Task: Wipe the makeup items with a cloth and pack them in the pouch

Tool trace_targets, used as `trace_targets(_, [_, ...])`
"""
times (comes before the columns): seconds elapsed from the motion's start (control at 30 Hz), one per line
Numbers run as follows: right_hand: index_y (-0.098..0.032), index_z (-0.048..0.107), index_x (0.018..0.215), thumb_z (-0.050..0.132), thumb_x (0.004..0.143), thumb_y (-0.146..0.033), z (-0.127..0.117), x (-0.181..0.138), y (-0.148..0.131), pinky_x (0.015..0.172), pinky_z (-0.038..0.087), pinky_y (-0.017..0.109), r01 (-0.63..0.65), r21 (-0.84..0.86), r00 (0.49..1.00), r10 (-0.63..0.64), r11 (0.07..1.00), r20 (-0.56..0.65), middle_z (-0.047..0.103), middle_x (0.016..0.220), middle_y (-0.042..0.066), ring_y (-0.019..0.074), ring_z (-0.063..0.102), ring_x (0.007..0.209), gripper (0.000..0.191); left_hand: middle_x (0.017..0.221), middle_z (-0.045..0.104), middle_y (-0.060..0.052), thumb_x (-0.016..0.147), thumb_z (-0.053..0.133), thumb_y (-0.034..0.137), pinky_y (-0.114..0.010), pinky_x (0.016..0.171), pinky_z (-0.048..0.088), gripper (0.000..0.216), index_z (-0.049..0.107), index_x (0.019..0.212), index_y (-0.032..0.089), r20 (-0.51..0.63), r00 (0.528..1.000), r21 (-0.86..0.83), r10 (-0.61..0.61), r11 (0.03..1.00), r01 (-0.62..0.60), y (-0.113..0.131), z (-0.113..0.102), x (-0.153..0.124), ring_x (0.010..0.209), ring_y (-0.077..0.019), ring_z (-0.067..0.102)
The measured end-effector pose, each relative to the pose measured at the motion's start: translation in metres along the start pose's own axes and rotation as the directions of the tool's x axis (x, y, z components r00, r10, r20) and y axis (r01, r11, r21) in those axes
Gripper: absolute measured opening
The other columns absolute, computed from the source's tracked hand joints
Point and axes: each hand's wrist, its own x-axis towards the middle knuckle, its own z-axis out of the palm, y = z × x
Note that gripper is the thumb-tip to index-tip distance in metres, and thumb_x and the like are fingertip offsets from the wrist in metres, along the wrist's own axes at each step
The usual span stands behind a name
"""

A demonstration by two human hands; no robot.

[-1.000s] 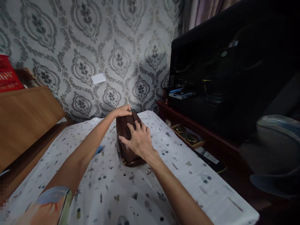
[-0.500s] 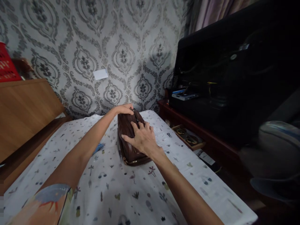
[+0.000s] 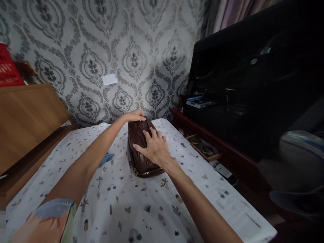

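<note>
A brown leather handbag with gold zipper trim lies on the patterned white bed sheet. My left hand is at the bag's far end. Its fingers are closed together by the top seam, and what they pinch is hidden. My right hand rests spread on top of the bag, thumb pointing left, pressing on the leather. A tassel shows partly beneath that palm. Left of the bag, a small blue item lies partly behind my left forearm.
A wooden headboard with a red basket on it stands at left. Patterned wallpaper rises behind the bed. On the right are a large black screen, an open drawer holding round items, and a blurred chair-like shape.
My left hand has shifted slightly at the bag's far end, and the dark zipper line beside its fingers shows less. My right hand stays spread on the bag.
</note>
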Motion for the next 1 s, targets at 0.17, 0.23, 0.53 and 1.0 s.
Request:
trace_targets(0.17, [-0.016,0.047,0.147,0.049,0.089,-0.071,-0.003,0.001,-0.001,0.106,0.037,0.052,0.002,-0.001,1.000,-0.002,1.000,0.021,0.047,0.151,0.018,0.0389,0.043,0.133,0.080,0.065,0.063,0.000,0.070,0.062,0.029,-0.026,0.062,0.041,0.016,0.069,0.074,0.015,-0.077,0.997,0.028,0.019,0.999,-0.017,0.001,0.005,0.008,0.066,-0.0161,0.055])
trace_targets(0.23, [-0.015,0.048,0.146,0.049,0.089,-0.071,-0.005,0.002,-0.002,0.105,0.038,0.052,0.006,-0.007,0.999,-0.006,1.000,0.035,0.051,0.147,0.017,0.0390,0.044,0.131,0.080,0.061,0.060,0.001,0.068,0.061,0.026,-0.026,0.060,0.039,0.013,0.068,0.071,0.015,-0.105,0.994,0.030,0.027,0.999,-0.024,0.001,0.006,0.009,0.064,-0.0155,0.054])
trace_targets(0.53, [-0.015,0.046,0.147,0.049,0.088,-0.071,-0.014,0.006,-0.004,0.107,0.035,0.055,-0.001,0.000,0.988,0.001,1.000,0.152,0.052,0.143,0.020,0.0406,0.043,0.131,0.081,0.072,0.064,0.000,0.071,0.056,0.031,-0.027,0.069,0.043,0.020,0.068,0.078,0.017,-0.118,0.989,-0.042,0.092,0.994,-0.097,0.000,0.011,-0.002,0.072,-0.0164,0.056])
trace_targets(1.0, [-0.026,0.026,0.159,0.048,0.079,-0.084,-0.041,0.034,0.001,0.111,0.030,0.062,0.007,0.026,0.874,-0.019,1.000,0.485,0.019,0.166,0.020,0.0467,0.024,0.149,0.101,0.079,0.065,0.000,0.073,0.057,0.031,-0.027,0.072,0.043,0.018,0.067,0.080,0.017,-0.079,0.987,-0.007,0.144,0.989,-0.145,0.004,0.007,-0.003,0.079,-0.0176,0.057])
